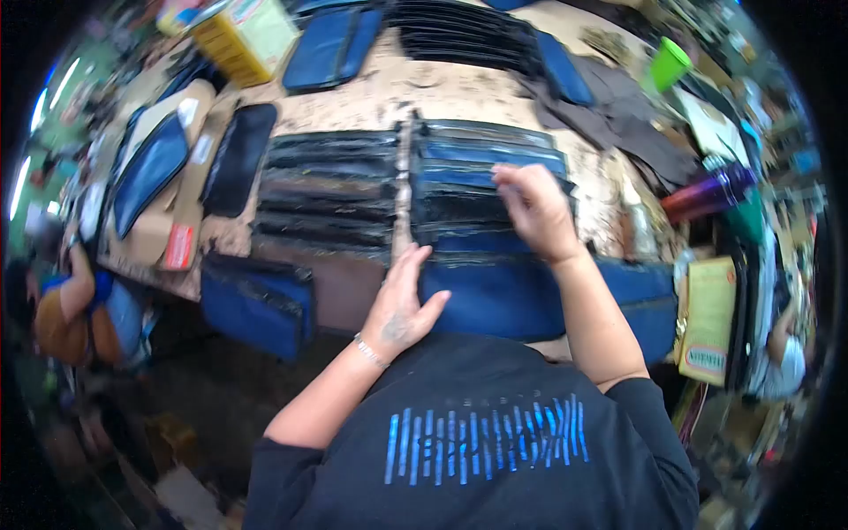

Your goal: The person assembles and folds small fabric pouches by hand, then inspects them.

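Cluttered table (490, 93) holds blue and black pieces (468, 212). Left hand (406, 305) spreads beside them; right hand (539, 212) curls above, grip unclear.

Blue and black panels (491, 302) lie overlapped in a column on the table (375, 88).

I'm wearing a black T-shirt (495, 362), its short sleeves (647, 415) loose. Across the front runs a print (486, 442) of shiny blue vertical bars, with faint small lettering (517, 397) above. A silvery bracelet (369, 352) circles my left wrist; a greyish mark (396, 327) shows on that hand (408, 296).
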`<state>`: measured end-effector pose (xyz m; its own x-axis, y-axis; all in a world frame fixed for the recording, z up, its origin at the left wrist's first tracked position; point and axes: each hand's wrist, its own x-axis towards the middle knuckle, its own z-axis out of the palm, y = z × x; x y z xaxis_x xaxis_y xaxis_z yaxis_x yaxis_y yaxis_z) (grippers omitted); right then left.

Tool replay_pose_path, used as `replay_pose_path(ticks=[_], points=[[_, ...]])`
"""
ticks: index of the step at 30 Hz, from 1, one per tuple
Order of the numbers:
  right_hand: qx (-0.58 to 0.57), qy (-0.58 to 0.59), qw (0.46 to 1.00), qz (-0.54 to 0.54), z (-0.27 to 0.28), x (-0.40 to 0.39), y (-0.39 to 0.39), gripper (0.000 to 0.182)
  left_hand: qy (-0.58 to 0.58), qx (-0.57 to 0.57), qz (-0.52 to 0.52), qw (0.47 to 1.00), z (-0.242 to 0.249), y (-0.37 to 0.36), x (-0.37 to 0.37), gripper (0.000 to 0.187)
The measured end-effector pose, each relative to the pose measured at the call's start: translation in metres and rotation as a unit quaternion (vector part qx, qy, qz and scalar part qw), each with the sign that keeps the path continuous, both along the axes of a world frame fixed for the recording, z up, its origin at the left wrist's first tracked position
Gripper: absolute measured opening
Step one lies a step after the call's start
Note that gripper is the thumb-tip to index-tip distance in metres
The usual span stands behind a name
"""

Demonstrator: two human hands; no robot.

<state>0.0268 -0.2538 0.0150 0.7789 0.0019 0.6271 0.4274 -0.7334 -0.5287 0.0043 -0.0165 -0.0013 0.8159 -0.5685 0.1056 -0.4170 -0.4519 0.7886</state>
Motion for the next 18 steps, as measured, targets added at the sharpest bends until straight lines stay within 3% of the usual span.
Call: replay_pose_path(ticks=[4, 5, 7, 8, 9, 11, 18], points=[[0.194, 0.037, 0.935, -0.294, 0.006, -0.032, -0.091, 0.014, 0.003, -0.029, -0.018, 0.999, 0.008, 0.0, -0.007, 0.057], [0.203, 0.055, 0.923, -0.323, 0.001, -0.04, -0.107, 0.014, -0.016, -0.009, -0.01, 1.0, 0.013, 0.001, -0.006, 0.057], [0.085, 0.203, 0.899, -0.377, -0.003, -0.052, -0.118, 0.013, -0.075, 0.038, 0.001, 0.996, 0.028, 0.0, 0.003, 0.053], [0.01, 0.198, 0.913, -0.356, -0.008, -0.055, -0.113, 0.014, -0.1, 0.02, -0.002, 0.995, 0.034, -0.003, 0.009, 0.048], [0.061, 0.287, 0.89, -0.35, 0.004, -0.057, -0.097, 0.016, -0.129, 0.025, -0.011, 0.991, 0.043, -0.009, 0.014, 0.044], [0.053, 0.311, 0.89, -0.328, -0.011, -0.059, -0.088, 0.015, -0.137, 0.022, -0.054, 0.989, 0.054, -0.02, 0.022, 0.038], [0.107, 0.262, 0.891, -0.354, -0.033, -0.061, -0.07, 0.014, -0.146, -0.001, -0.152, 0.978, 0.062, -0.062, 0.028, 0.031]])
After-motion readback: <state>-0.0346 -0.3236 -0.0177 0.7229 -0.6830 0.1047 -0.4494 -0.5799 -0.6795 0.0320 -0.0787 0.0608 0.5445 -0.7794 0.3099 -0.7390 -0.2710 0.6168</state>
